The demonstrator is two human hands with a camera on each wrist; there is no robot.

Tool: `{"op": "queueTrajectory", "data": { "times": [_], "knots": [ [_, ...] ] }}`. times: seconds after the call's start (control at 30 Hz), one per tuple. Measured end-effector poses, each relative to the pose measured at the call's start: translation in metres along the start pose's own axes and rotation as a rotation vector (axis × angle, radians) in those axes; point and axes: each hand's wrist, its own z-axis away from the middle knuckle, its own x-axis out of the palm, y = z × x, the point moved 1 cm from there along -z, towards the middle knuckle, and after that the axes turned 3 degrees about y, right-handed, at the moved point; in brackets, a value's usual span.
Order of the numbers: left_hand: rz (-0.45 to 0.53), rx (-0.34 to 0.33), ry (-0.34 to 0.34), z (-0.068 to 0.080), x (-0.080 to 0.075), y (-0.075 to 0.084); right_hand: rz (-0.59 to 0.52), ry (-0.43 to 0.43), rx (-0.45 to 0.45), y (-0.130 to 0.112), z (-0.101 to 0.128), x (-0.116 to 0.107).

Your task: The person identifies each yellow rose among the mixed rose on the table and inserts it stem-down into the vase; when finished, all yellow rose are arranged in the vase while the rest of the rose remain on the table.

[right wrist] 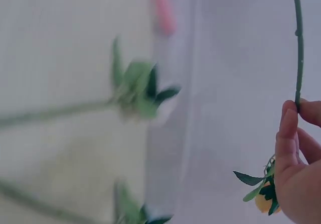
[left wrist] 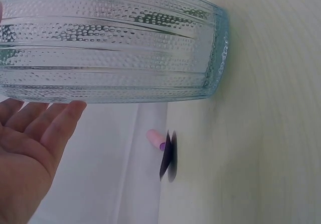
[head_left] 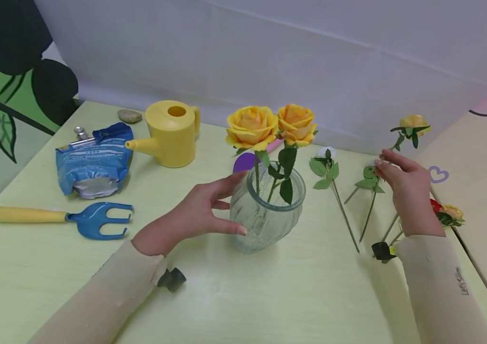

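Note:
A clear ribbed glass vase (head_left: 260,231) stands on the table with two yellow roses (head_left: 253,128) in it. My left hand (head_left: 196,210) holds it from the left side, thumb in front and fingers behind; in the left wrist view the fingertips (left wrist: 75,108) meet the textured glass (left wrist: 115,43). Over the table's right side, my right hand (head_left: 413,191) pinches the stem of another yellow rose (head_left: 415,125) between thumb and fingers. The right wrist view shows that green stem (right wrist: 299,58) running out from the pinch, the bloom partly hidden behind the hand.
White flowers (head_left: 326,167) lie right of the vase, and red and peach flowers (head_left: 450,213) lie near the right edge. Leftward are a yellow watering can (head_left: 170,143), a blue bag (head_left: 93,160), a stone (head_left: 129,115) and a blue hand fork (head_left: 97,220). A purple tool (head_left: 243,163) is behind the vase.

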Motion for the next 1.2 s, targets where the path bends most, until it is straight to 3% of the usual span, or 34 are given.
{"op": "queueTrajectory", "data": {
  "times": [0.17,0.33,0.53,0.7,0.83,1.2],
  "knots": [
    [-0.003,-0.006,0.002,0.000,0.000,0.000,-0.209,-0.101,-0.104,-0.025,0.026,0.041],
    [-0.003,0.009,0.006,0.000,0.000,0.000,-0.286,-0.158,-0.192,-0.046,0.045,0.076],
    [-0.007,0.009,0.012,0.000,-0.001,-0.001,-0.393,-0.151,-0.298,-0.058,0.060,0.110],
    [0.002,0.008,0.003,-0.001,0.000,-0.001,-0.368,-0.115,-0.429,-0.053,0.076,0.122],
    [0.007,0.016,0.004,-0.001,0.000,-0.001,-0.343,-0.140,-0.525,-0.047,0.089,0.126],
    [0.009,0.006,0.008,0.000,0.000,-0.001,-0.226,-0.268,-0.610,-0.026,0.115,0.135]
  ]
}}
